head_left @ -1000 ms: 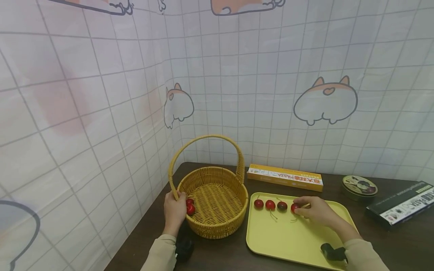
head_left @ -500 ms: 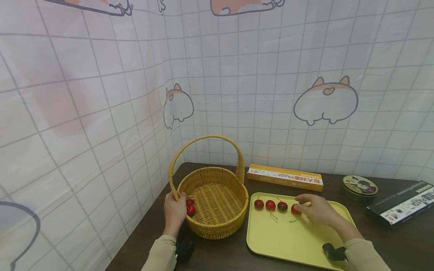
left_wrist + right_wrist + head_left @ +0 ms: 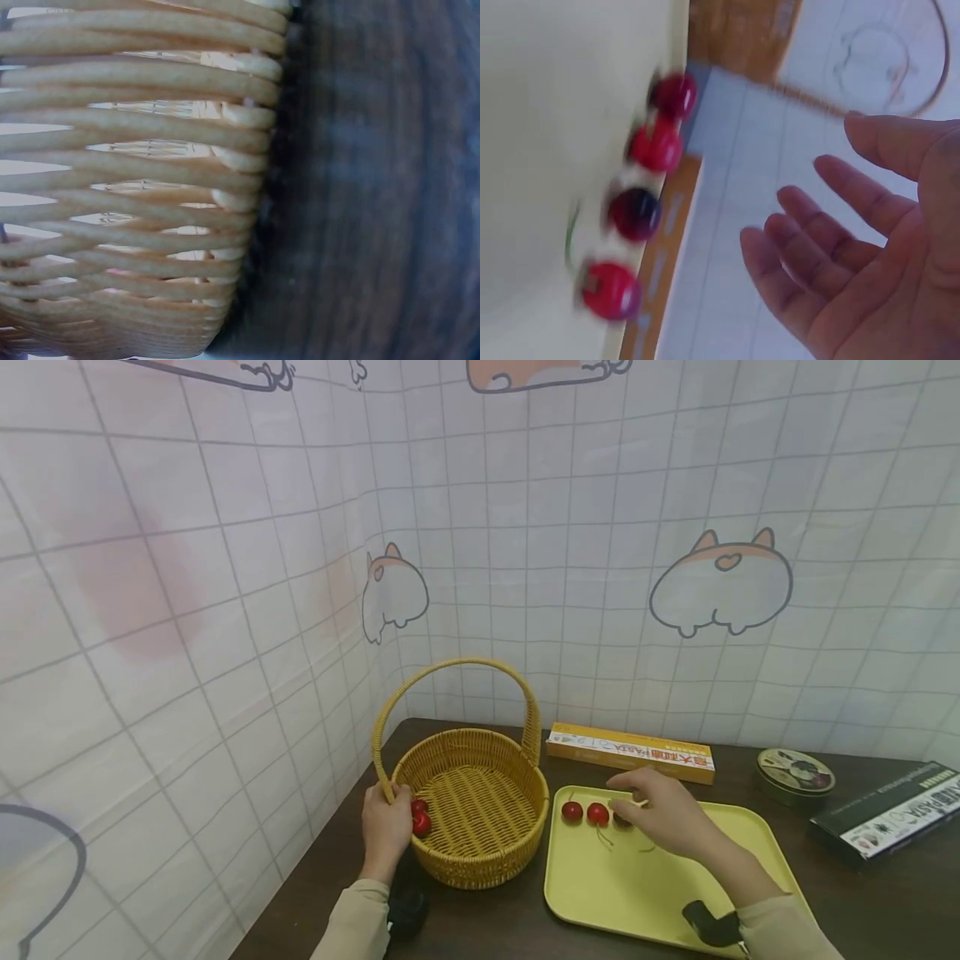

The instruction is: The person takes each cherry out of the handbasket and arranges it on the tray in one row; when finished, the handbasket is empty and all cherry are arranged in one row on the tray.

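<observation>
Head view: the basket [image 3: 480, 870] was gripped by the left hand [image 3: 387, 827], two cherries [image 3: 422, 823] seemingly left inside. Left wrist: mostly its weave [image 3: 165, 129] was shown. Right wrist: four cherries [image 3: 636, 214] were lined up on the tray [image 3: 547, 150], the right hand [image 3: 896, 281] empty, fingers parted.

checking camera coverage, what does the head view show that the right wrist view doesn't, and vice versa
Head only: the left hand, two cherries inside the basket, the round tin and the black box. Right wrist only: all the fingers of the right hand, and the fruit of the row's fourth cherry, which that hand hides from the head view. Both: the right hand, basket, yellow tray, orange box and the row's three other cherries.
</observation>
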{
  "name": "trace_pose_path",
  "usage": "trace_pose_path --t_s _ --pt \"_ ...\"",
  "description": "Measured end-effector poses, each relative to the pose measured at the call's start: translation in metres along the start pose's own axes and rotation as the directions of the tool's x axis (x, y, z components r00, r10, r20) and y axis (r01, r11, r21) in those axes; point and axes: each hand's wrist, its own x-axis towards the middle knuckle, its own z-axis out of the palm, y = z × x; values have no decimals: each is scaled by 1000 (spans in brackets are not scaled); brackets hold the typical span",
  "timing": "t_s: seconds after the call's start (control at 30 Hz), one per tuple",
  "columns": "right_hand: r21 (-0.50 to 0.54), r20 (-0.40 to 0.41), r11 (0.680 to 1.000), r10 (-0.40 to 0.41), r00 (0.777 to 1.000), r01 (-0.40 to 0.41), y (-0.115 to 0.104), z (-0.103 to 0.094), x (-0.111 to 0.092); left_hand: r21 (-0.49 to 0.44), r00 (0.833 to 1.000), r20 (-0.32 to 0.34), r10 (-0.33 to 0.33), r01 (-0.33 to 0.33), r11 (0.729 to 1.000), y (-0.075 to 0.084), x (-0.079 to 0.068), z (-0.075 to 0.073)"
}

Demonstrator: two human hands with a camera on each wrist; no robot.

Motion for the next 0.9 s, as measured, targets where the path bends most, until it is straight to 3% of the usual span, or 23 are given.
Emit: trace_pose_path --t_s 0.1,0.23,0.37,0.6,0.73,0.9 --pt "111 58 992 -67 996 60 -20 10 0 2 1000 -7 -1 1 1000 -1 0 0" --pt "324 159 943 -139 977 81 -50 25 1 5 1000 -20 3 -3 1000 0 0 0" --pt "396 177 911 -194 965 110 -76 47 8 13 1000 -29 9 -9 1000 0 0 0" --pt "344 132 921 -242 961 185 -97 104 31 16 1000 -26 -3 4 1000 -4 -2 1" --pt "212 125 950 -260 957 230 -104 122 48 17 999 -38 2 -1 1000 -5 0 3" --pt "17 221 972 -231 948 233 -115 133 67 4 998 -50 24 -24 1000 -3 2 2"
